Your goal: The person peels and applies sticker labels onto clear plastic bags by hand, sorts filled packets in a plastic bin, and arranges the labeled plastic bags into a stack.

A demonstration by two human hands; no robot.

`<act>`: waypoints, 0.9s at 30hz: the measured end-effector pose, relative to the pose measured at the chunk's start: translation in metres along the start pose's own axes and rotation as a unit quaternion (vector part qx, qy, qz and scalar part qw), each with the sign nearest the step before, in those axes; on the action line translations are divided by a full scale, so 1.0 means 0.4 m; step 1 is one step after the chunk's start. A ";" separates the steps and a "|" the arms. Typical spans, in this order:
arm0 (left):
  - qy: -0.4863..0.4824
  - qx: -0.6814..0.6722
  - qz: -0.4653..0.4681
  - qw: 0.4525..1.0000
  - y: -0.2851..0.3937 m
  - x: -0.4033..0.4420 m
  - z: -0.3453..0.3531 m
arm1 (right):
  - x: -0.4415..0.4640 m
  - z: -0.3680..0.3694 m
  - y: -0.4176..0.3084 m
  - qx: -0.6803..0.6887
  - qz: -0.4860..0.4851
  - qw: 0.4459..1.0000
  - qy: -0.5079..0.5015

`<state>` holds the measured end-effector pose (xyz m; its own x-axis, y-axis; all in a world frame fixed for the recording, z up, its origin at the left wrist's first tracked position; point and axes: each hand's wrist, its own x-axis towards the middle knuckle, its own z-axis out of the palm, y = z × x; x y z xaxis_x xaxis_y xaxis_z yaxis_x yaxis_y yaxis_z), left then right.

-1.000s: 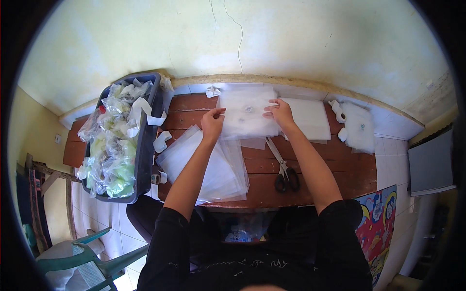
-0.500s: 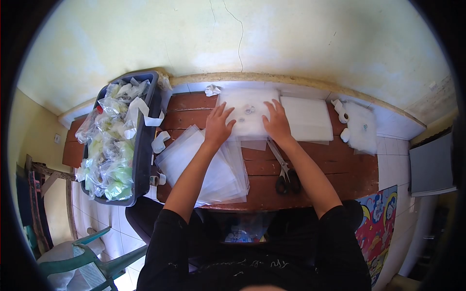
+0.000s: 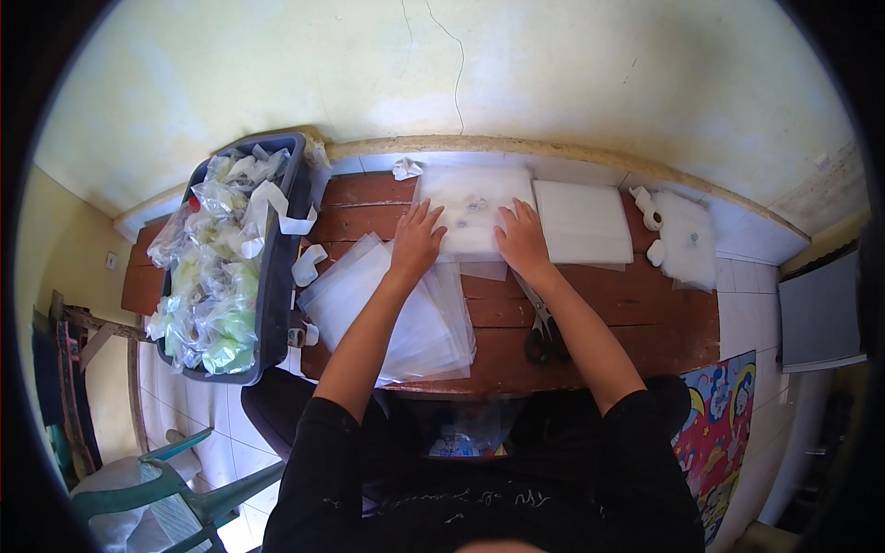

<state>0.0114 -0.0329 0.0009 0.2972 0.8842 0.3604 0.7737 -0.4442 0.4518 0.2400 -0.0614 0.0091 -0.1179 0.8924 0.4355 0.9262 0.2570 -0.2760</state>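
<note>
A stack of clear plastic sheets or bags (image 3: 475,189) with small printed marks lies at the back of the table. My left hand (image 3: 418,236) rests at its left edge, fingers extended. On its right edge lies my right hand (image 3: 522,238), its fingers stretched out too. Below my left forearm a loose fan of clear plastic sheets (image 3: 419,332) is spread out. Scissors with black handles (image 3: 546,336) lie beside my right forearm, which partly covers them. A white stack (image 3: 583,221) sits to the right of the printed one.
At left stands a dark bin (image 3: 269,313) full of filled plastic bags. Another plastic stack (image 3: 687,241) and a white roll (image 3: 649,214) lie at the right on the brown table (image 3: 636,341). Crumpled paper (image 3: 407,169) sits near the wall. A green chair (image 3: 175,493) stands lower left.
Both hands have shifted slightly toward me along the sides of the printed stack. My right forearm now covers more of the scissors.
</note>
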 end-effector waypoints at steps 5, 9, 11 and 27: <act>0.003 -0.100 -0.015 0.995 0.060 -0.072 -0.141 | -0.017 -0.070 -0.116 0.119 -0.027 0.992 0.042; 0.025 -0.142 -0.023 0.989 0.081 -0.175 -0.227 | -0.072 -0.099 -0.216 0.226 -0.041 0.973 0.016; 0.016 -0.150 -0.042 0.988 0.079 -0.233 -0.259 | -0.108 -0.107 -0.256 0.251 -0.043 0.967 -0.017; -0.065 -0.025 -0.077 0.995 0.049 -0.525 -0.269 | -0.268 -0.062 -0.400 0.093 -0.188 0.963 -0.171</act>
<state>-0.0962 -0.2428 0.0218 0.2493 0.9524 0.1757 0.7880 -0.3050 0.5348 0.1134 -0.2073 0.0279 -0.5733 0.7844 0.2369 0.7177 0.6202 -0.3166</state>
